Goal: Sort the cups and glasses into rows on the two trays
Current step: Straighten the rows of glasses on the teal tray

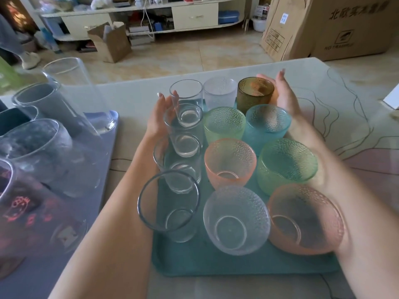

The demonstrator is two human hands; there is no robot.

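A teal tray [194,262] in front of me carries three rows of cups. Its left row holds several clear smooth glasses [183,126]. The middle and right rows hold dimpled cups: green [224,123], blue [267,126], pink [230,162], clear [236,219] and a dark amber one [254,93] at the far right corner. My left hand [159,117] lies flat against the outer side of the clear glass row. My right hand [282,93] is open with straight fingers against the amber cup's right side. A blue tray [103,169] at the left holds tall clear glasses [71,93].
The table [323,87] has a glass top over a swirl pattern. Beyond its far edge are a tiled floor, cardboard boxes [323,29] and a low shelf unit [151,16]. A person's leg and shoe [30,59] show at the far left.
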